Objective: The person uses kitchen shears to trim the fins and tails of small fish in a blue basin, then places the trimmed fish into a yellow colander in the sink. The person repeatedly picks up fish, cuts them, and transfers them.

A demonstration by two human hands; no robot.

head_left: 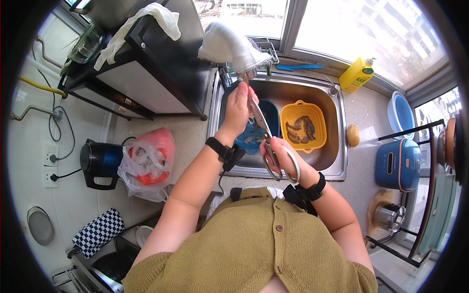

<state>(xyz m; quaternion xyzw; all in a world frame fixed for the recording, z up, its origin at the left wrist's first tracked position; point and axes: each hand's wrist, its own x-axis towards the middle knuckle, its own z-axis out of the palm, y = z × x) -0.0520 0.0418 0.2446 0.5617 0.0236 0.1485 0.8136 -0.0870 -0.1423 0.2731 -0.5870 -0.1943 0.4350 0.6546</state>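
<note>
My right hand (281,155) grips a pair of metal kitchen scissors (261,116) by the looped handles, blades pointing up and away from me. The blade tips reach the fingers of my left hand (237,108), raised below the tap's outlet (249,75). Whether those fingers hold the blades or a small brownish thing beside them, I cannot tell. Under my hands in the steel sink (253,170) stands a blue basin (271,106), partly hidden, with some greyish shrimp (253,140) in it. Beside it, a yellow perforated basket (303,107) holds several brownish shrimp (309,128).
White cloth (227,45) covers the tap. A yellow detergent bottle (355,75), a potato (353,135) and a blue rice cooker (397,164) stand or lie to the right. Left are a plastic bag (146,161), an electric kettle (102,163) and a dark cabinet (161,62).
</note>
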